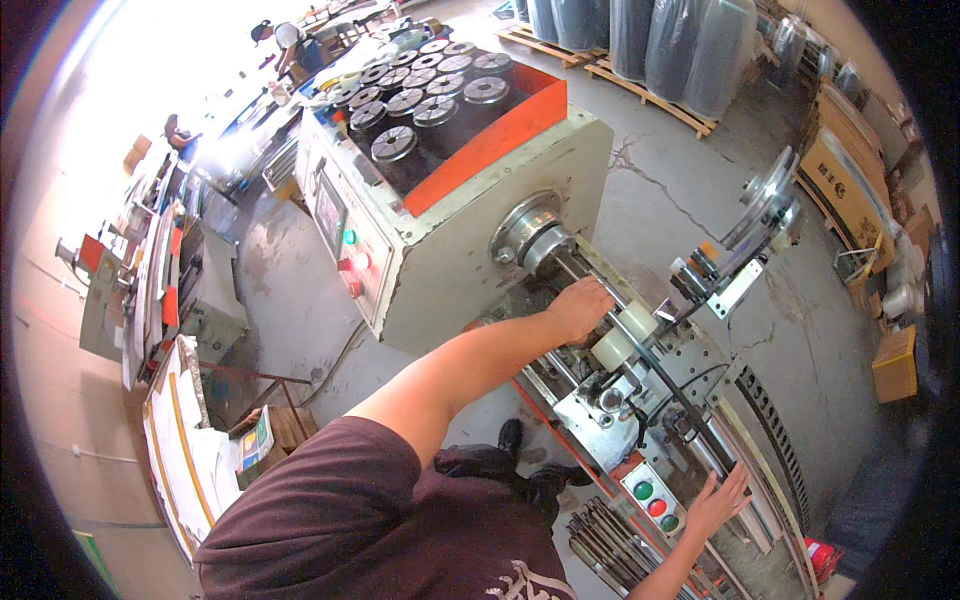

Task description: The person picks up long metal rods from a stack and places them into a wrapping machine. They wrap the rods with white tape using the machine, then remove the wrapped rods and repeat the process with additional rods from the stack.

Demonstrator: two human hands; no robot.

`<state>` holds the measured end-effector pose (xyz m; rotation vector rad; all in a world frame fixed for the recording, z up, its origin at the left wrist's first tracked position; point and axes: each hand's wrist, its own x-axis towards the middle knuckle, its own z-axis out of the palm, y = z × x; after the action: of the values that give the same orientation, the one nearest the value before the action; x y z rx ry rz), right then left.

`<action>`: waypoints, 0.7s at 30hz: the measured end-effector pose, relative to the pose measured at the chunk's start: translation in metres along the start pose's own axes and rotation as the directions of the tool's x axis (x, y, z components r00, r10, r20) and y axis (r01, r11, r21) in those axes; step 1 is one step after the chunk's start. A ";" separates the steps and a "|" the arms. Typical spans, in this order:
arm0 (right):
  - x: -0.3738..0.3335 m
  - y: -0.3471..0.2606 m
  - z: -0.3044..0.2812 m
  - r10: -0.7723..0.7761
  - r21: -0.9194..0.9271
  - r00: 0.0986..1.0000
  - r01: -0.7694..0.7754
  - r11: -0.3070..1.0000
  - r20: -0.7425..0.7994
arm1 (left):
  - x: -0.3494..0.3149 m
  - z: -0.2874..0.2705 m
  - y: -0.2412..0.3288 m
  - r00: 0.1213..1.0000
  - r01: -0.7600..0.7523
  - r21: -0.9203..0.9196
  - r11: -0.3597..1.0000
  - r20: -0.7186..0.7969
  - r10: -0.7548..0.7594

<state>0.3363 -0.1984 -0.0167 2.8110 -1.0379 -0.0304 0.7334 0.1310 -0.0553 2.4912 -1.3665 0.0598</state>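
A long dark rod (690,405) runs from the round metal chuck (533,235) of a pale green machine, past two cream rollers (613,350), toward the lower right. Close to the chuck, my left hand (582,308) curls its fingers over the rod; its palm side is hidden. My right hand (717,500) is at the rod's near end, thumb and fingers spread apart, touching or almost touching it. Beside this hand is a control box (652,500) with green and red buttons.
Round black discs (435,110) fill the machine's orange-edged top. A wheel on an arm (765,205) stands beyond the rollers. Metal bars (612,550) lie low near my legs. Wrapped rolls (670,50) stand on pallets at the back. Two people are far off at the upper left.
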 end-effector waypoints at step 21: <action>-0.003 -0.047 -0.007 0.012 0.173 0.994 0.007 0.985 -0.108 | 0.006 -0.030 -0.023 0.970 0.019 0.017 1.000 0.241 -0.022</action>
<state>0.3646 -0.1605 -0.0167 2.9269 -1.0668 0.2210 0.7590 0.1466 -0.0310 2.5922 -1.4346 -0.2471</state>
